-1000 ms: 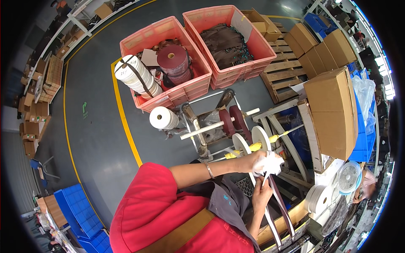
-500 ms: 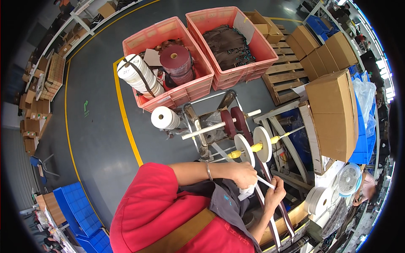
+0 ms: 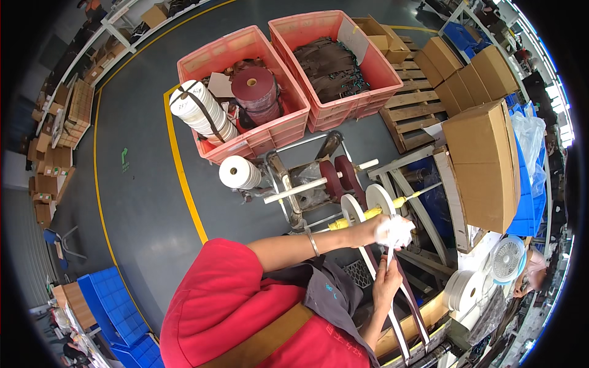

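The fingers of the left hand now close on a white rag raised beside the reel; the right hand pinches the white strip below, pulling it tight.

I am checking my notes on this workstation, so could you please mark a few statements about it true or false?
1. The left hand is up at the white reels on the yellow spindle. True.
2. The right hand rests on a cardboard box. False: it grips the white strip below the reels.
3. Two pink crates stand side by side on the floor. True.
4. The dark red roll hangs on the spindle rack. False: it lies in the left crate.
5. The white wad lies on the floor. False: it sits at the left hand.
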A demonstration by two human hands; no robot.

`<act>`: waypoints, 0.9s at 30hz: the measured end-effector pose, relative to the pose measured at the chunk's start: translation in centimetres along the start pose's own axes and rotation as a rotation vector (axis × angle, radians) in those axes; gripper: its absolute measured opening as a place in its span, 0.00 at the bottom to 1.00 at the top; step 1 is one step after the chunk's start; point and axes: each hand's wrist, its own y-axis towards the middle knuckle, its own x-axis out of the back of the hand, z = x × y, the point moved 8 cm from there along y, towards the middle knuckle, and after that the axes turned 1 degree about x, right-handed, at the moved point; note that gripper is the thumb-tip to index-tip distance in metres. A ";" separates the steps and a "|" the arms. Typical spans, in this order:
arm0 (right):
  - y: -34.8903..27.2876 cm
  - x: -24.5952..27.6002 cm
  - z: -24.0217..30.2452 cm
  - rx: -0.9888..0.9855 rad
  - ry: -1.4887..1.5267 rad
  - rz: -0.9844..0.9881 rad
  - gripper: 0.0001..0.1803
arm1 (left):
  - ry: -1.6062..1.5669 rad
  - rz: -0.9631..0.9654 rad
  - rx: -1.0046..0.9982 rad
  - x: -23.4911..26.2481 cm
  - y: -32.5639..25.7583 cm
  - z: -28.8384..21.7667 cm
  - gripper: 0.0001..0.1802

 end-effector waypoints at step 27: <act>0.8 2.3 -2.2 -0.113 0.018 -0.085 0.07 | 1.245 0.855 0.631 -4.6 -5.0 3.8 0.08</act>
